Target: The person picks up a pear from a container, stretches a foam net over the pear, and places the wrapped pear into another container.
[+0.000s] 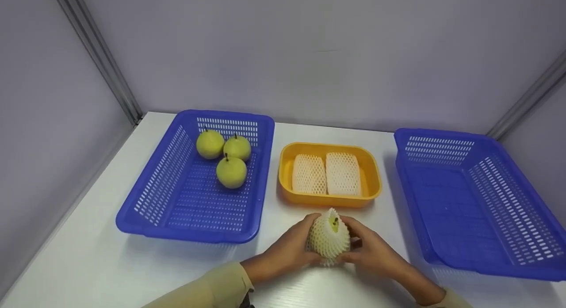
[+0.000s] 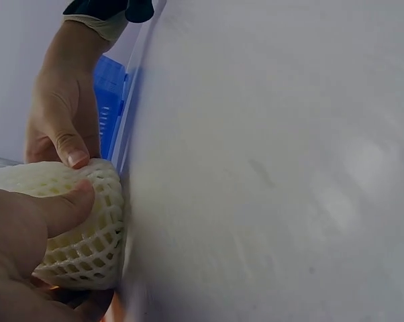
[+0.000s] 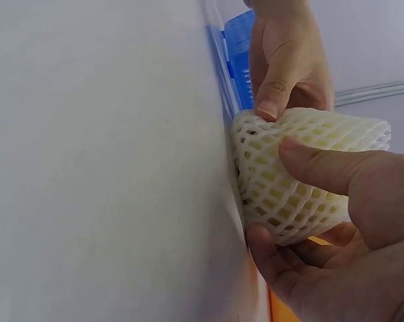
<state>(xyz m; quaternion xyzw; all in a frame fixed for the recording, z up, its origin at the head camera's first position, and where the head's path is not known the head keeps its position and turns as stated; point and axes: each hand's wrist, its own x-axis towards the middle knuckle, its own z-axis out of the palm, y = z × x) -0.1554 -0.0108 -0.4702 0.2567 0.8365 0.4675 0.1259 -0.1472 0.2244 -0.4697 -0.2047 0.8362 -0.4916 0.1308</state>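
A pear point(image 1: 334, 225) stands upright on the white table inside a white foam net sleeve point(image 1: 326, 244), its stem showing through the open top. My left hand point(image 1: 292, 246) grips the sleeved pear from the left, thumb at the front. From the right side my right hand point(image 1: 373, 250) holds it too, with thumb and fingers curled about the net. In the left wrist view both thumbs press on the foam net point(image 2: 98, 235) near its lower end. The right wrist view shows fingertips tucked by the base of the sleeve point(image 3: 269, 181).
A blue basket point(image 1: 185, 235) on the left holds three pears point(image 1: 231, 172). Behind my hands, a yellow tray point(image 1: 329, 199) contains two flat foam nets point(image 1: 343, 173). Another blue basket point(image 1: 446, 206) stands at the right. Walls enclose the table at the back and sides.
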